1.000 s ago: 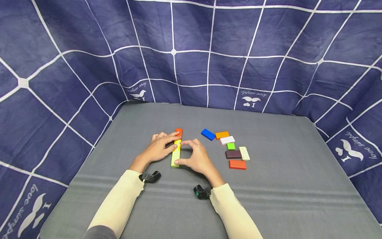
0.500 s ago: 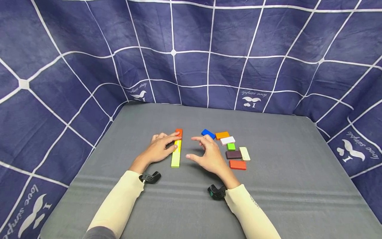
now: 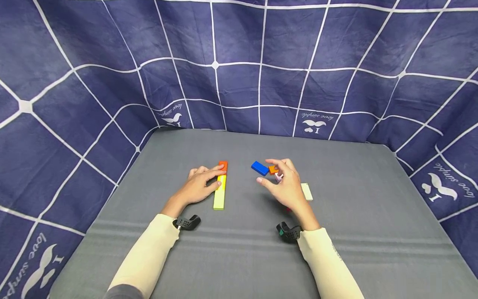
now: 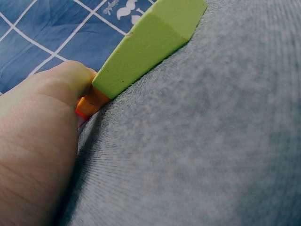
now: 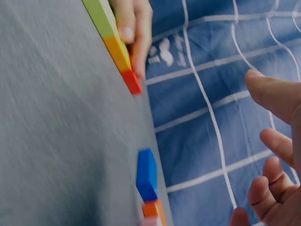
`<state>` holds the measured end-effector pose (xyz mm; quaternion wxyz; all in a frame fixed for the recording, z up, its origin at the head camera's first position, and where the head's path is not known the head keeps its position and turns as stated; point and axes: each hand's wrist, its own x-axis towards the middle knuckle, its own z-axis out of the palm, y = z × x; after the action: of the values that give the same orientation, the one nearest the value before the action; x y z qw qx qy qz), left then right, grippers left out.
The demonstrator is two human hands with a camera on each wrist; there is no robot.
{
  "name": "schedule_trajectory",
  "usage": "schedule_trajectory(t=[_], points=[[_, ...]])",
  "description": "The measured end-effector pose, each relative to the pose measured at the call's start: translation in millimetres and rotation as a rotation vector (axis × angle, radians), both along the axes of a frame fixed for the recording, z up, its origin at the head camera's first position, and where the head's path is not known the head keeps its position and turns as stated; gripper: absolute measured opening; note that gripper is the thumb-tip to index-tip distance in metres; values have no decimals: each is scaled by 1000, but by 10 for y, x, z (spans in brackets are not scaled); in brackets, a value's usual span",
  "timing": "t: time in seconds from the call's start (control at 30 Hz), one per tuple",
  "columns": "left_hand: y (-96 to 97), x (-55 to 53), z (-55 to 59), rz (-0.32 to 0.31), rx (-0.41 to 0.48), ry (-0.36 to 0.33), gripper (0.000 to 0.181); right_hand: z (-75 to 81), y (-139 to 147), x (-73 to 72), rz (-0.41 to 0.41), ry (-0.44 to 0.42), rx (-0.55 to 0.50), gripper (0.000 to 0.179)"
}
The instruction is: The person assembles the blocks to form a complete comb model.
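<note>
A straight row of blocks lies on the grey table: a red block at the far end, a yellow block in the middle and a yellow-green block nearest me. Along the row's left side rests my left hand, its fingers touching the red block and its thumb at the yellow one. My right hand holds nothing; thumb and index finger are spread above the loose blocks. Close to its fingertips are a blue block, an orange block and a white block, the last two partly covered.
A cream block shows right of my right hand. A sliver of red block peeks out under that hand, which hides other loose blocks. The grey table meets a blue curtain with white grid lines at the back and sides.
My right hand has left the yellow-green end of the row and moved right to above the loose blocks. My left hand stays on the row.
</note>
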<state>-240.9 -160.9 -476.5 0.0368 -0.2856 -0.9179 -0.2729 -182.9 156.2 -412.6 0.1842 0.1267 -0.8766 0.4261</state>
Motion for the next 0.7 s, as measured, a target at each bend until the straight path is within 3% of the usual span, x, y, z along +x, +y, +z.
schedule_trajectory(t=[0.4,0.7], points=[[-11,2,-2,-6,5,5,45,42,318,-73,-108,55,-64,54],[-10,-22,-4,-2,3,10,45,-95,495,-184,-92,54,-80,46]])
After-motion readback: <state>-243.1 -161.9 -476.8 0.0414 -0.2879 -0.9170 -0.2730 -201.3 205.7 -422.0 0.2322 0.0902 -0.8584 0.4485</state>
